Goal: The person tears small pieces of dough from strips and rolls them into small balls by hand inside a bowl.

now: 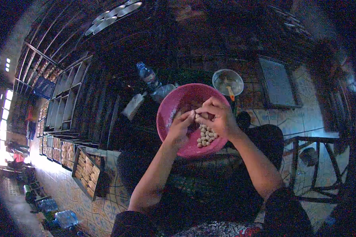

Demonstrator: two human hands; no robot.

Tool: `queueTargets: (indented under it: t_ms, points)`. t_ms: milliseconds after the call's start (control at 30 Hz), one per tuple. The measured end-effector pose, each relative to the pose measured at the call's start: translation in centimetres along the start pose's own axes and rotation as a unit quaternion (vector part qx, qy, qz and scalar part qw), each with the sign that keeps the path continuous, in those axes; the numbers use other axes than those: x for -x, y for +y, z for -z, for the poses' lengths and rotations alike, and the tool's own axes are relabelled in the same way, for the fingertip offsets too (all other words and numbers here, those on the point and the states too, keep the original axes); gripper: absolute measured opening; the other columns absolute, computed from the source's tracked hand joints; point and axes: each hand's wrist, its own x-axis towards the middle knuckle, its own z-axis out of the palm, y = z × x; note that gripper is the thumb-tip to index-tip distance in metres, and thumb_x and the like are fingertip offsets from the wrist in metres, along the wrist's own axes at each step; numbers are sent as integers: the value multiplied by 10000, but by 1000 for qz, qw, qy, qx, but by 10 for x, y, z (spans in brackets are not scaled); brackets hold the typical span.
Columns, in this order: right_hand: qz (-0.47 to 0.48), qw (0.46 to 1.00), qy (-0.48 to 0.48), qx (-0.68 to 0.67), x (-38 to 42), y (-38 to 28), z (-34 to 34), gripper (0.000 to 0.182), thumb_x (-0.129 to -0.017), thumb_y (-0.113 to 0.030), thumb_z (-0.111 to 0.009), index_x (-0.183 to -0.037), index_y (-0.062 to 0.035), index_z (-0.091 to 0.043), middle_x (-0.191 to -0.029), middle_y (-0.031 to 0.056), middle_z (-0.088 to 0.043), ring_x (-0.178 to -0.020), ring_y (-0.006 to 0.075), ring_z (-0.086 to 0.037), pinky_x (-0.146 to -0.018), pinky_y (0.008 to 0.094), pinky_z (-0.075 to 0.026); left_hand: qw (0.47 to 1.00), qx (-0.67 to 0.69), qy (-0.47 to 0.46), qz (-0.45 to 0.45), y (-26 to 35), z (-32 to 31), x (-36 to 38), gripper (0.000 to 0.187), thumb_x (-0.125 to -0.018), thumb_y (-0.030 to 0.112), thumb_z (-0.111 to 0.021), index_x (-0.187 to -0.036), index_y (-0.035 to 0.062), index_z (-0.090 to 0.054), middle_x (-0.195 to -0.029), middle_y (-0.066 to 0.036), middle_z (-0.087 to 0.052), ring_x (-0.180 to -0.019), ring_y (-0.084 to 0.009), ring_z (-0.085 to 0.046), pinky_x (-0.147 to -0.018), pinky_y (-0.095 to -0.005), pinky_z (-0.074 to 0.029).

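Note:
A pink basin (pixel 192 152) sits in front of me, with several small pale dough balls (pixel 206 136) heaped on its right side. Over the basin, my left hand (pixel 180 125) and my right hand (pixel 217 117) meet with their fingertips pinched together. What they pinch between them is too small and dim to make out. My right hand is just above the heap of balls. Darker contents at the back of the basin are partly hidden behind my fingers.
Behind the basin are a plastic bottle (pixel 148 76), a whitish packet (pixel 133 106) and a bowl (pixel 228 81) with an orange-handled tool. Trays of bread-like pieces (pixel 87 172) line the left floor. A metal frame (pixel 315 168) stands at the right.

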Motion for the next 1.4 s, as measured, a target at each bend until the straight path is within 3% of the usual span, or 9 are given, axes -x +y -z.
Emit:
queueTargets:
  t_ms: [167, 267, 333, 633, 733, 967, 1033, 1267, 1400]
  points:
    - [6, 999, -38, -39, -1, -3, 3, 349, -712, -248, -898, -864, -23, -680, -891, 67, -614, -819, 199, -635, -733, 332, -517, 998, 54, -27, 18, -11, 20, -5, 253, -1023, 259, -617, -1210, 89, -634, -986, -20, -666, -876, -139, -642, -755, -263, -526]
    - [-37, 992, -118, -25, 7, 4, 0, 418, -721, -321, -886, -1001, -55, -727, -954, 95, -660, -927, 272, -672, -805, 395, -544, 996, 49, -77, 18, -13, 21, -3, 308, -1010, 293, -639, -1217, 66, -654, -970, -12, -666, -863, -125, -635, -759, -256, -523]
    - [-30, 993, -98, 50, 17, 13, -9, 398, -739, -314, -876, -977, -51, -695, -935, 101, -667, -917, 293, -683, -790, 420, -541, 983, -173, 38, 52, -1, 6, 5, 297, -991, 314, -668, -1129, 54, -699, -955, -19, -680, -873, -107, -622, -783, -260, -516]
    - [-119, 974, -154, 112, 9, 17, 2, 296, -755, -193, -820, -991, -78, -684, -971, 128, -665, -957, 323, -675, -855, 407, -544, 944, -311, -24, -110, -4, 11, -5, 254, -945, 286, -731, -1006, 40, -729, -944, -11, -700, -916, -135, -651, -872, -299, -515]
    - [-61, 995, -70, 33, 5, 13, -2, 235, -797, -154, -813, -948, -33, -680, -859, 94, -641, -810, 252, -668, -713, 363, -521, 964, -255, 27, -75, 6, 1, 5, 255, -946, 265, -734, -978, 15, -701, -1017, -51, -717, -948, -140, -646, -870, -301, -506]
    - [-15, 986, -160, -43, 2, 13, 3, 289, -815, -146, -783, -1083, -72, -708, -1036, 127, -701, -984, 309, -690, -863, 395, -549, 963, -258, 28, -78, -17, 34, -14, 235, -945, 255, -734, -975, 25, -700, -1040, -63, -708, -976, -159, -645, -899, -315, -516]
    - [-53, 986, -157, -12, 4, 10, 3, 287, -836, -165, -773, -1103, -79, -710, -1030, 117, -704, -967, 306, -698, -837, 396, -559, 992, -123, 10, -2, -5, 23, -5, 214, -953, 234, -722, -982, 22, -703, -1061, -66, -705, -988, -154, -646, -894, -306, -515]
    - [-28, 987, -145, 59, 5, 4, 6, 290, -869, -192, -745, -1135, -87, -704, -1015, 109, -695, -941, 305, -694, -797, 400, -567, 965, -256, -14, -49, 2, 20, -6, 131, -961, 133, -694, -1030, 22, -685, -1027, -72, -712, -937, -139, -659, -859, -283, -538]
    - [28, 991, -121, 42, 5, 5, -2, 367, -835, -178, -781, -1174, -69, -689, -967, 98, -670, -876, 276, -693, -759, 358, -562, 996, -69, 29, -52, -10, 28, -11, 202, -935, 6, -679, -1129, 21, -625, -1024, -87, -718, -954, -150, -677, -846, -272, -549]
